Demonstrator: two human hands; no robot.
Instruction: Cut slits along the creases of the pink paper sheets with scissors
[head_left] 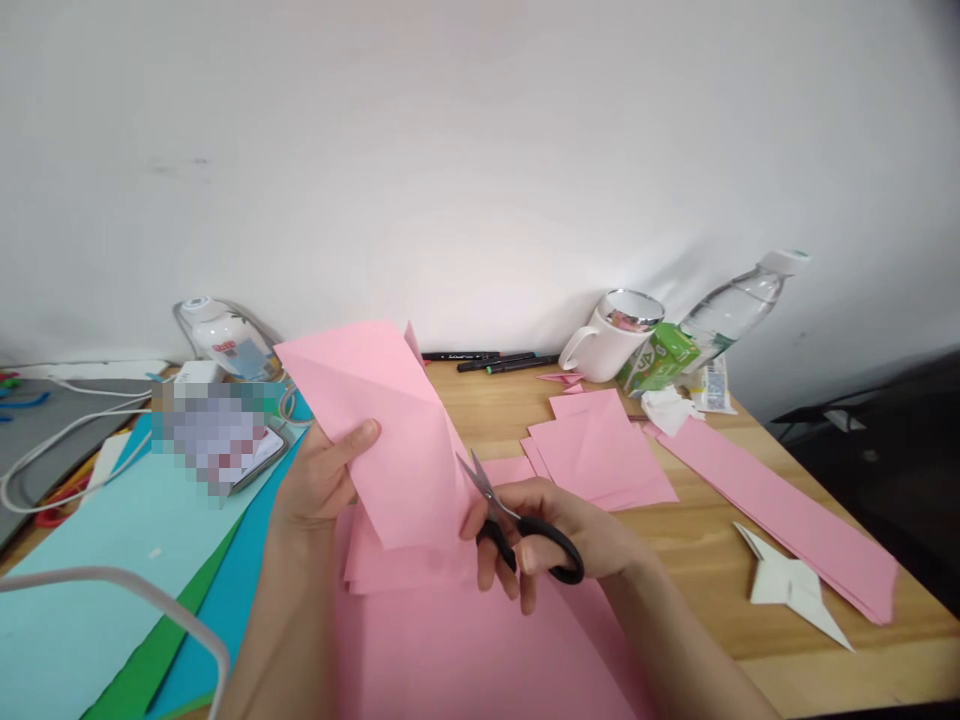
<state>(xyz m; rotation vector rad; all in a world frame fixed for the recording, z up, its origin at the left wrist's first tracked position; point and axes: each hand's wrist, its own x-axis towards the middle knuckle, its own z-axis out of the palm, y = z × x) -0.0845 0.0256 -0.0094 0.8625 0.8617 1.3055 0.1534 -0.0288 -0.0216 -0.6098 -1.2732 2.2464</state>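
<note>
Nearest, a large pink paper sheet (487,660) lies on the wooden table (705,520). Over it, the right hand (574,525) curls around black-handled metal scissors (489,492), their blades slightly parted, beside a creased pink paper piece (397,430) that the left hand (313,480) pinches between thumb and fingers. Beyond are overlapping pink sheets (600,440), then black markers (499,363) and a white handled mug (609,348).

Pink ppr (390,450), blk-handled scissors (507,510), wht mug (609,348) (silver rim (637,299))

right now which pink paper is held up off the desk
The creased pink sheet pinched in the left hand, beside the scissors; the other pink pieces lie on the desk.
</note>
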